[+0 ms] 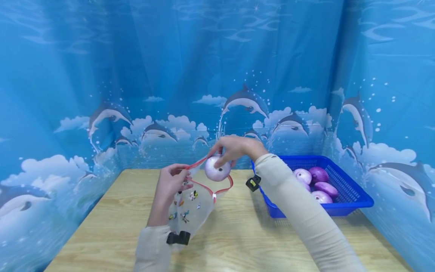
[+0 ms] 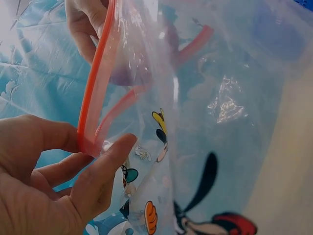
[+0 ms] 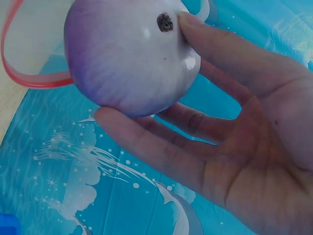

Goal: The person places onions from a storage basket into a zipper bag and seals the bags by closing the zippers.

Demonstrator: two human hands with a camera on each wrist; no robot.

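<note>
Fingers [image 3: 146,142] of the right hand [image 1: 236,148] clamped round an onion [image 1: 213,175], just below mid-frame in the head view, at the mouth of a bag [image 1: 197,211]. Left hand [image 1: 171,182], left of centre, pinches the bag's red edge [image 2: 90,88]. Onion probably firm, fairly weighty, slick-skinned; best held round its widest part. Bag looks light, limp, slippery; its edge, likely stiffer, offers better hold.
</note>
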